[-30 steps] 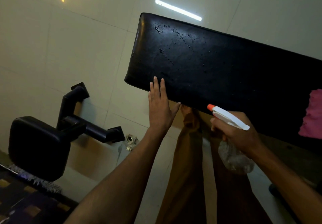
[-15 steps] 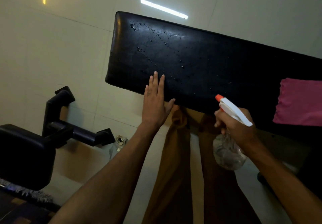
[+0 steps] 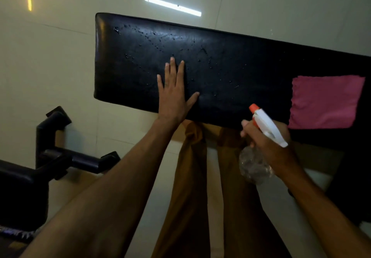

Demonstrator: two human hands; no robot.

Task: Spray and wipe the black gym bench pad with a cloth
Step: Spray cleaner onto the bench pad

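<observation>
The left hand (image 3: 173, 95) lies flat on the black bench pad (image 3: 230, 67), fingers (image 3: 172, 67) spread among droplets. The right hand (image 3: 269, 143) grips the spray bottle (image 3: 261, 137), fingers wrapped. The pink cloth (image 3: 325, 102) lies beyond those fingers on the pad.

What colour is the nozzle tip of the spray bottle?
Orange-red, on the spray bottle, seen in the head view.
</observation>
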